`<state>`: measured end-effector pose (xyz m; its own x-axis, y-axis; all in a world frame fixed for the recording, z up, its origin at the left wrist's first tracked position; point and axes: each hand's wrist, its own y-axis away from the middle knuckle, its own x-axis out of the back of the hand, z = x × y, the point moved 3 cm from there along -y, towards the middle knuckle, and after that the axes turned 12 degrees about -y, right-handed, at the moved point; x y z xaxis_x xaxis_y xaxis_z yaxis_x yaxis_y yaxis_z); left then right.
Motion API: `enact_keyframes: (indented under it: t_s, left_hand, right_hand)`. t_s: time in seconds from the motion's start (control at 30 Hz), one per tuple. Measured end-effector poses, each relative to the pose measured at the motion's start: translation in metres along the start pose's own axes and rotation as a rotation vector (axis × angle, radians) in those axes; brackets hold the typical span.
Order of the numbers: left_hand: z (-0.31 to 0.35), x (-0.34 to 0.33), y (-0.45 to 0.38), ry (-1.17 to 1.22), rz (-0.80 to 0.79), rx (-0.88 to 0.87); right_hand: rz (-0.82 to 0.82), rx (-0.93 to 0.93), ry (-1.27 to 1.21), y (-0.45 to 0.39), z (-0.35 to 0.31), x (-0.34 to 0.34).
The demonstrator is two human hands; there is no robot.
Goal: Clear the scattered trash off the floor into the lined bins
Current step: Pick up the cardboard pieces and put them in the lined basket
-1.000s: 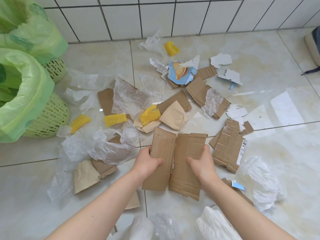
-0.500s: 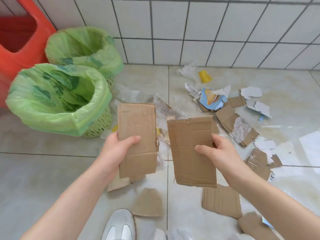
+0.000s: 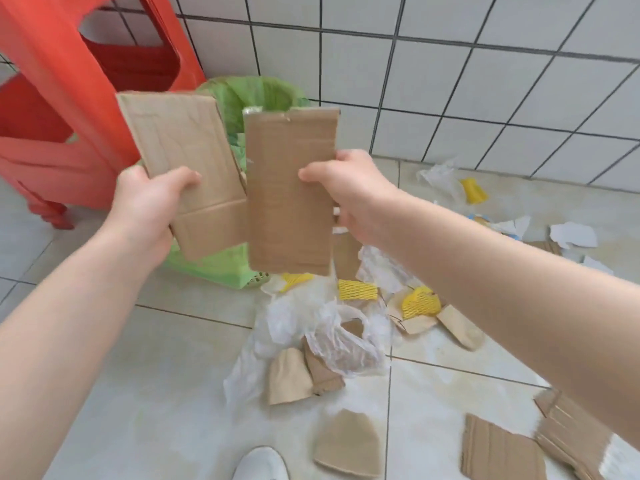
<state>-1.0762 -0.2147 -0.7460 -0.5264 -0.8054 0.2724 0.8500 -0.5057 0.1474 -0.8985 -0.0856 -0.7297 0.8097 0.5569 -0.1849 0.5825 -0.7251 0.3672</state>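
I have a flat piece of cardboard in each grip, both raised in front of the green-lined bin (image 3: 242, 98) that stands by the tiled wall beside the red stool (image 3: 52, 98). My left hand (image 3: 145, 209) pinches the left cardboard piece (image 3: 180, 150) at its lower left edge, thumb across the front face. My right hand (image 3: 349, 192) pinches the right cardboard piece (image 3: 291, 188) at its right edge the same way. The two sheets overlap slightly at their inner edges.

I judge both pieces light and stiff. They hold flat from a single edge pinch without drooping, and the left one carries a fold crease near its bottom where it could hinge. An edge hold suits them, and they may flutter if released high.

On the floor (image 3: 104, 393) more remains: thin clear plastic film (image 3: 339, 337), which looks limp and best gathered by bunching, yellow foam netting (image 3: 356, 289), soft and springy, and smaller cardboard scraps (image 3: 346, 441).
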Motion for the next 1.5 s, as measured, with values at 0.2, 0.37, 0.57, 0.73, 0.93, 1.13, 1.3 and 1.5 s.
enact_keyframes:
  t_s: [0.2,0.37,0.57,0.73,0.93,1.13,1.3,1.5]
  left_hand:
    - [-0.001,0.017,-0.034,-0.085,0.279,-0.183]
    - [-0.029,0.0,-0.041,-0.405,0.14,-0.175]
    - [-0.046,-0.004,-0.041,-0.71,0.038,-0.204]
    - [-0.045,-0.003,-0.043,-0.831,0.026,-0.313]
    - [-0.049,-0.012,-0.049,-0.967,-0.101,-0.309]
    - [-0.039,-0.024,-0.049,-0.86,-0.064,-0.336]
    - [-0.04,-0.03,-0.067,-0.814,-0.089,-0.284]
    - [-0.059,-0.047,-0.074,-1.153,-0.331,-0.268]
  right_hand:
    - [0.122,0.155,-0.139,-0.054,-0.007,-0.062]
    - [0.153,0.235,-0.027,-0.072,0.025,-0.084]
    - [0.031,0.271,0.099,-0.084,0.057,-0.078]
    - [-0.082,0.293,0.08,-0.087,0.057,-0.077]
    - [-0.101,0.31,0.524,-0.096,0.056,-0.075]
    - [-0.218,0.26,0.699,-0.099,0.058,-0.078]
    - [-0.262,0.22,0.691,-0.102,0.06,-0.069]
    - [-0.224,0.246,0.59,-0.095,0.051,-0.055]
